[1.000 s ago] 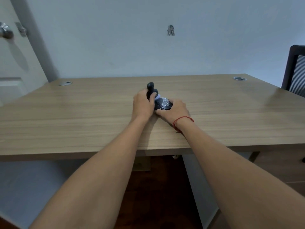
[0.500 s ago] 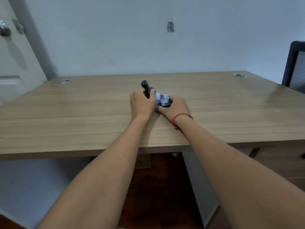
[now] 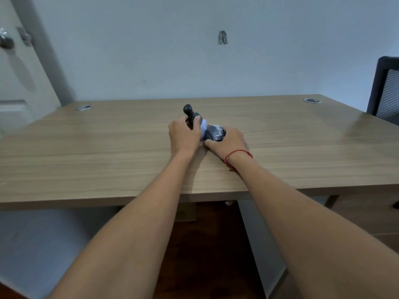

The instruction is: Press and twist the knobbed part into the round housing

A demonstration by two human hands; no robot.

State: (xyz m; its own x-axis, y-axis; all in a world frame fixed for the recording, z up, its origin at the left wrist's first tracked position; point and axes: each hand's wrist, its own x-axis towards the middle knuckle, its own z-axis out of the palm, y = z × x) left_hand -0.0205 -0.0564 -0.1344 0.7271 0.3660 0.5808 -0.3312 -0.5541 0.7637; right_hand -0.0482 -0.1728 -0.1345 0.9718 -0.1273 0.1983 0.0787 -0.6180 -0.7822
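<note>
Mid-desk on the light wooden desk [image 3: 86,160], your left hand [image 3: 183,134] grips the dark knobbed handle [image 3: 190,114] while your right hand [image 3: 228,141] clamps the round black-and-lilac base [image 3: 212,133]. Both grips are set; nothing has separated yet.

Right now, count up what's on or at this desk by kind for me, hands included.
Hands: 2, the left hand and the right hand, both gripping the device
Dark handheld device with a knobbed handle and a pale blue part: 1
Round cable grommets in the desk: 2, the left grommet and the right grommet
Black mesh chair: 1
Total: 6
</note>
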